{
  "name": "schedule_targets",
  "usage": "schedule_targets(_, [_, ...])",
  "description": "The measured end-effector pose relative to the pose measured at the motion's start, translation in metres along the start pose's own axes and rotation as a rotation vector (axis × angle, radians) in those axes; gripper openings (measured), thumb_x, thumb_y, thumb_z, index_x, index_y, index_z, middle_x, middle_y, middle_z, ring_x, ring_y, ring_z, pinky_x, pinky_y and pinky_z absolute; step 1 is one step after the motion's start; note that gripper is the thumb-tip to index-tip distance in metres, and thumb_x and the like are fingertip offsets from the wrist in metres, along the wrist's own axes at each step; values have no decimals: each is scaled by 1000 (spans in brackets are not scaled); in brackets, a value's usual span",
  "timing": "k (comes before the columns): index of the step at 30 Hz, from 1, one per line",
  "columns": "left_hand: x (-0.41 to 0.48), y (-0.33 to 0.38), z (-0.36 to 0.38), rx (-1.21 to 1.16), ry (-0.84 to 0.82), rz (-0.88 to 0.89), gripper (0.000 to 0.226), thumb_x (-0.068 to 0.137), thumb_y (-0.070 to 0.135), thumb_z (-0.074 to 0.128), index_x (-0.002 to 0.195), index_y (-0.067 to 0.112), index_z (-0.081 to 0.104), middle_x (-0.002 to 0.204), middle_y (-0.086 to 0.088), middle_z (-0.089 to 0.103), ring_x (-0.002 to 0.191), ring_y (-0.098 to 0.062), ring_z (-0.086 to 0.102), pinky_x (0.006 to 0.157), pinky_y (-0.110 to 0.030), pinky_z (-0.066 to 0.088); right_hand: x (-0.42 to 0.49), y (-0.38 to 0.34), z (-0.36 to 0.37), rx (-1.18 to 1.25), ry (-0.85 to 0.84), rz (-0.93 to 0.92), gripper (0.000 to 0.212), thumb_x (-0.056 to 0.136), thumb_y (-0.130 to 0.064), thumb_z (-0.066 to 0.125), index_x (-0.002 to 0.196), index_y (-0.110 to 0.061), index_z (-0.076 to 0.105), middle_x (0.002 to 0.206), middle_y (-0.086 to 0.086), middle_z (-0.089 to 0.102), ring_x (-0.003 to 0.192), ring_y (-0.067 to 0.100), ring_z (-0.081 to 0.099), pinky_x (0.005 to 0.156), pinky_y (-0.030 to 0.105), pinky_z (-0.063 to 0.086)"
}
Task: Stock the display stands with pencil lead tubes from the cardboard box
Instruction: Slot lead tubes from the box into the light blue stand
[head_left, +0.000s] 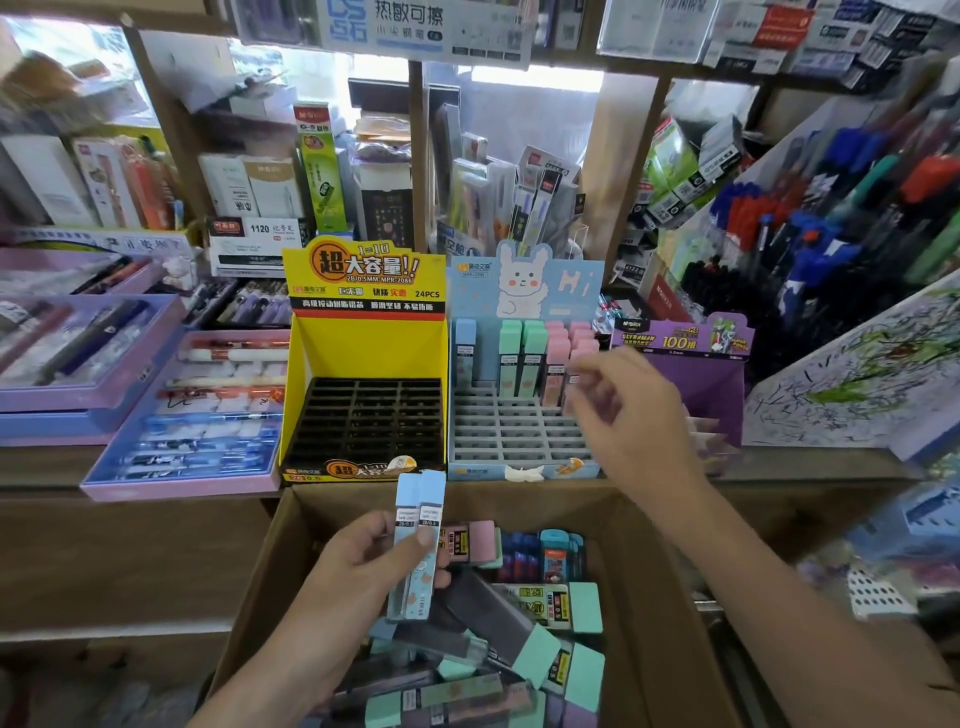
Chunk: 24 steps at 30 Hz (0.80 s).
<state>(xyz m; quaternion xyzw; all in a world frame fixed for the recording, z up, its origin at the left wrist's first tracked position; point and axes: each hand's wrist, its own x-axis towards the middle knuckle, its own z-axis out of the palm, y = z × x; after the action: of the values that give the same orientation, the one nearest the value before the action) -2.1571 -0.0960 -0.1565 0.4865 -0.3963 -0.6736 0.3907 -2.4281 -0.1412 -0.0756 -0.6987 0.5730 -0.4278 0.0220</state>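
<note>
Blue tubes (418, 525) gripped in left hand (358, 569); right hand (631, 410) blurred, maybe pinching, cannot tell.

Matt brown cardboard box (270, 545), smooth translucent plastic lead tubes (418, 545), yellow stand (363, 343) of glossy printed card, black plastic grid (369, 421) inside, matt grey plastic grid (514, 426) in the blue stand (576, 291), wooden shelf (130, 545)

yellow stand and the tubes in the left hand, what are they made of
Yellow stand: printed card, slightly glossy, judging by its flat folded panels; the black slotted insert looks like moulded plastic. Blue tubes in the left hand: probably plastic, smooth, with lower bodies seemingly translucent.
</note>
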Motion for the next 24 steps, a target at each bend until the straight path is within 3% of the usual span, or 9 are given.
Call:
schedule_targets(4, [-2,2,3,24,-6,24,20,80,35,76,98,29,79,100,-13,79,89,-28,78,69,-29,61,-42,-20,27,398,-243,258,19,95,-17,69,95,-36,72,85,-12,73,70,6,70,61,14,54])
schedule_targets(7, [-4,3,5,41,-25,38,22,81,35,76,101,29,79,101,-14,79,89,-27,78,70,-28,60,-67,-26,50,591,-303,369,14,96,-21,70,98,-35,74,87,-2,77,65,16,72,56,19,53])
schedule_targets(9, [-4,4,5,54,-42,48,23,81,37,75,103,30,79,101,-14,79,90,-28,77,71,-27,60,-76,-26,59,676,-322,430,10,95,-28,72,105,-31,72,89,3,77,62,27,71,55,31,56])
schedule_targets(12, [-5,4,5,96,-67,56,20,85,36,73,103,30,78,101,-13,79,91,-27,78,71,-25,60,-79,-25,63,746,-386,498,32,90,-40,75,118,-24,68,89,7,78,59,28,68,57,37,56])
schedule_targets(16, [-4,4,5,104,-92,56,14,86,30,74,100,26,78,100,-15,79,89,-28,77,72,-28,60,-77,-26,63,871,-385,551,24,93,-16,76,114,-8,68,87,17,76,66,33,67,57,37,55])
schedule_targets(18, [-3,3,4,110,-106,53,18,87,27,75,102,17,77,98,-18,79,86,-28,77,70,-30,59,-75,-26,62,918,-381,571,21,92,-14,76,108,-5,67,87,21,75,68,34,65,60,39,57])
schedule_targets(21, [-3,3,4,104,-114,79,28,86,25,75,107,7,73,97,-20,78,86,-28,75,72,-29,59,-71,-28,59,960,-389,562,22,90,-15,78,104,-3,66,87,21,75,68,28,68,62,36,59])
schedule_targets(24, [-4,5,5,112,-81,131,15,94,19,67,102,7,73,90,-15,78,79,-22,73,69,-28,58,-59,-28,53,946,-345,528,14,89,-9,78,99,-10,69,81,19,75,65,24,69,58,31,57])
